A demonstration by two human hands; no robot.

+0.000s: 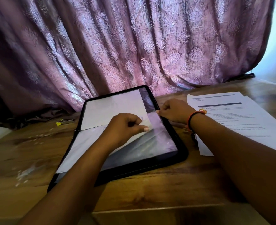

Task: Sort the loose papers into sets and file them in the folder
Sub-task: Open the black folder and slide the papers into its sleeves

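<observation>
Yellow-tipped, a small object point(58, 123) lies far left on the wooden bench point(20, 151), below the purple curtain point(134, 46). Next, the black-edged folder point(182, 154) lies open and flat. A white sheet point(88, 143) lies across it, its right end entering a clear sleeve point(158, 137). The left hand point(125, 125) is curled over the folder's middle, thumb and forefinger pinching that sheet. The right hand point(174, 112), fingers curled tight, pinches what seems the sleeve's edge at the folder's right rim. Loose papers point(231, 114), printed, lie further right, partly beneath the right forearm.
</observation>
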